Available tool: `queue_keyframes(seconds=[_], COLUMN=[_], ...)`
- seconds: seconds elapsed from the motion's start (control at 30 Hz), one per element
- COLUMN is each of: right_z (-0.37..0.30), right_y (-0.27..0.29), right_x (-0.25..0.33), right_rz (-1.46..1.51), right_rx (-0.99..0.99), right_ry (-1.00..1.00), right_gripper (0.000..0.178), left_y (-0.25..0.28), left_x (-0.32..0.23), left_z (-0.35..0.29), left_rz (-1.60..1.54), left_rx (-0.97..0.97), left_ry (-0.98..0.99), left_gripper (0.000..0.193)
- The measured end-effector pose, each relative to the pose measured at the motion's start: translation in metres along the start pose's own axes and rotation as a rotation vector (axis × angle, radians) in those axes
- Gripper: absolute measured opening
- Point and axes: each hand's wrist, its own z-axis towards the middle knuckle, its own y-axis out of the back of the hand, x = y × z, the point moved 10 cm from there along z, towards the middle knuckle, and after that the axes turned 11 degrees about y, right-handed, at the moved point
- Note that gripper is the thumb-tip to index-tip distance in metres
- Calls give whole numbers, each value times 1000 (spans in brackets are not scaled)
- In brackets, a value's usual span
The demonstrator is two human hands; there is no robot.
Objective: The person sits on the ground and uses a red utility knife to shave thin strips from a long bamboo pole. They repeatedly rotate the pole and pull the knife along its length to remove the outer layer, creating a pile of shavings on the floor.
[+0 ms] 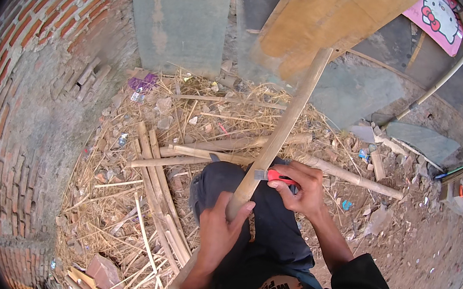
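Observation:
A long split bamboo strip (288,120) runs slantwise across my lap, its far end raised toward the boards and its near end passing under my left forearm. My left hand (220,224) is closed around it near my knee. In my right hand (304,189) is a red utility knife (280,177), gripped by its handle. Its blade lies against the right side of the strip, just beyond my left hand. My knee (221,181) in dark trousers is beneath the bamboo.
Bamboo slats (159,193) lie in a pile to the left, with bamboo poles (354,177) across the ground ahead. Straw and rubble cover the soil. A brick wall (21,118) rises at the left. Grey panels (178,19) and a brown board (327,23) lean at the back.

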Motion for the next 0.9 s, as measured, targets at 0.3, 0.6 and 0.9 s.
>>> queue_keyframes(seconds=[0.3,0.6,0.9], right_z=[9,9,22], right_y=[0,97,129], right_x=[9,-97,-142], right_rz=[-65,-242,-341], right_rx=[35,-326,-355], right_ry=[100,-283,-303], right_gripper=[25,25,30], left_y=[3,-16,-13], left_x=[3,36,57], left_z=[-1,-31,-43], left_rz=[-18,13,67], left_rx=[-5,137,180], left_ry=[4,34,71], left_gripper=[34,31,32])
